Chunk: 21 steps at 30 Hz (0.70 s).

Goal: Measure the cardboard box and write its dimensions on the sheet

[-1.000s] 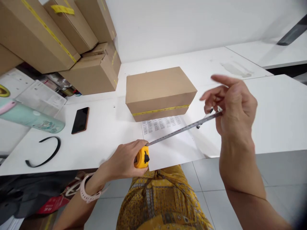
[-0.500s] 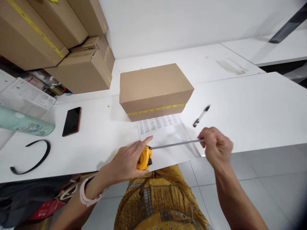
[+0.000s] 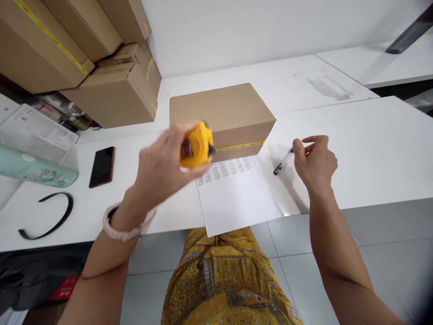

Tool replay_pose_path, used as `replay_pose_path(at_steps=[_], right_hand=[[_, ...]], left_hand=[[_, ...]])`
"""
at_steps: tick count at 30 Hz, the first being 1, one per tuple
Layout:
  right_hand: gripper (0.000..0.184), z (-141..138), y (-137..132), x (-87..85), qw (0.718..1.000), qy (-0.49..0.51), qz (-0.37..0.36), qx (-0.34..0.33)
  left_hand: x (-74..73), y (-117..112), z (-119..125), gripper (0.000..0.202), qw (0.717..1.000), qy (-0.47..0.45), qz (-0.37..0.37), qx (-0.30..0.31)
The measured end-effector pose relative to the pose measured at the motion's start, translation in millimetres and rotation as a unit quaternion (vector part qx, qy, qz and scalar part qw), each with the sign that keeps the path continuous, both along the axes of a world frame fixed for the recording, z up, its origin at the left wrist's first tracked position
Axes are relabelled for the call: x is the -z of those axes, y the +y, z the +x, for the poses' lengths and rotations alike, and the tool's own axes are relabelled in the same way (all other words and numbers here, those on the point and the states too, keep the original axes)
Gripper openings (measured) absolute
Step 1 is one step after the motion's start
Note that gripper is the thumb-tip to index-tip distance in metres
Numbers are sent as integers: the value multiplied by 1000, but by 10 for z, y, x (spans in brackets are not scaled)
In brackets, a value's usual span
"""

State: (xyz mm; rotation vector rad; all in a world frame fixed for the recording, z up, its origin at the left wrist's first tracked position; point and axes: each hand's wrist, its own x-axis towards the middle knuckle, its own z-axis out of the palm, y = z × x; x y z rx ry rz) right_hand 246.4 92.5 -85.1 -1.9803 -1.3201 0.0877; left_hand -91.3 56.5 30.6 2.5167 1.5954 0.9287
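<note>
One yellow tape measure [image 3: 199, 146] is held up at the near left of the cardboard box [image 3: 226, 106], the left hand [image 3: 160, 160] wrapped around its case seemingly for security, while the right hand [image 3: 316, 164], curled beside the pen [image 3: 284, 161], shows no confirmable grip.

No wording readable. Columns of small dark print borne by white sheet [image 3: 240, 194] at front edge of worktop [image 3: 365, 149]; too fine to be deciphered. Faint marks carried by yellow tape [image 3: 241, 146] on carton [image 3: 223, 106]; white characters on red item [image 3: 66, 289] below front left edge, illegible.
</note>
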Motion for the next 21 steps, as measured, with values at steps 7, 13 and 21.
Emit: replay_pose_path(at_steps=[7,13,21], right_hand=[[55,97,343,249,968,-90,-225,-72],[36,217,275,321,976,-38,-195,-90],[20,307,-365,205,913,371,141,-91]], left_hand=[[-12,856,3,47,998,43,-23,-47],[167,524,-16,37,997,-20,57,-46],[1302,-720,-349,89,959,142,-154,190]])
